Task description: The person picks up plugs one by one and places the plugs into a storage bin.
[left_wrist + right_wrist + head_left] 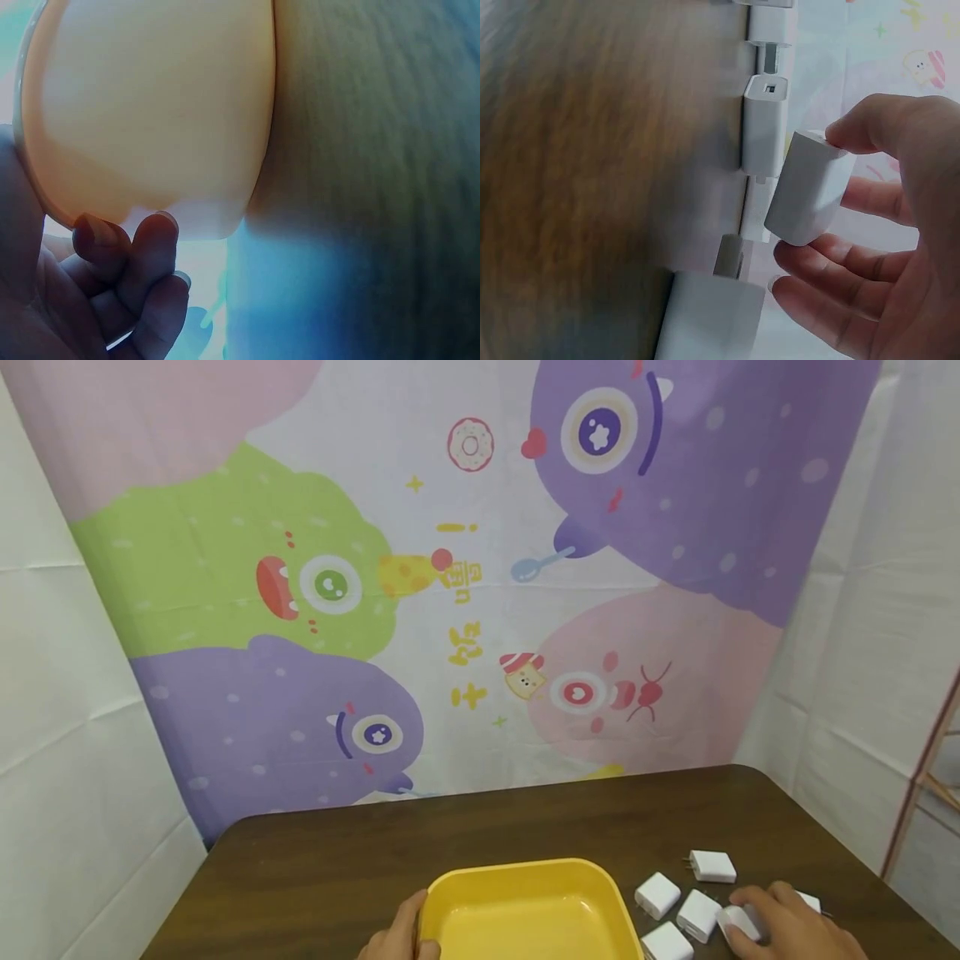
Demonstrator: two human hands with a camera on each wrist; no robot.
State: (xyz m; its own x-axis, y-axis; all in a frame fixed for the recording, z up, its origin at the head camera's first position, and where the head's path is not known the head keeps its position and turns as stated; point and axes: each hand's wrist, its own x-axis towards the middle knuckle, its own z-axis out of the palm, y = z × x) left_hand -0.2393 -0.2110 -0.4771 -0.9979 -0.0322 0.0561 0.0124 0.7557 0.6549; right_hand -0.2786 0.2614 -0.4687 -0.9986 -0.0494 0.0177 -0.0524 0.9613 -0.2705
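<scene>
My left hand (396, 937) grips the left rim of a yellow rectangular tray (525, 870). In the left wrist view its curled fingers (154, 251) lie against the tray's wall (157, 112). On the right, my right hand (802, 931) pinches a white USB charger (810, 187) between thumb and fingers. The right wrist view shows this charger tilted, apparently off the table. Several more white chargers lie around it: one charger (712, 867) with its prongs to the left, others (657, 895) nearer the tray, and one charger (809, 902) partly hidden behind my right hand.
The dark wooden table (337, 868) has rounded far corners. Behind it hangs a cloth (487, 743) printed with cartoon monsters, and white cloth (82, 777) closes both sides. A copper-coloured rack (911, 810) stands at the far right.
</scene>
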